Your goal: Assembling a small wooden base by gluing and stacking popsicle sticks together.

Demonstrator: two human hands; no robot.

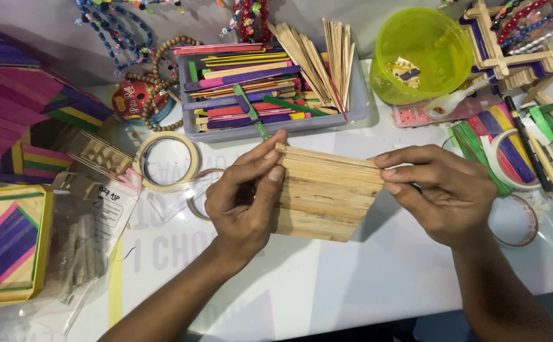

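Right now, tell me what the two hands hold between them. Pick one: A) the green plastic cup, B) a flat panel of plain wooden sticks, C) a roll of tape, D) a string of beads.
B: the left hand and right hand grip opposite ends of the panel of plain wooden sticks, while the roll of tape and the green cup sit untouched on the table.

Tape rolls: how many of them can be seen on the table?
3. One tape roll lies left of the left hand, a clear one is partly behind that hand, another lies at the right. More may be hidden.
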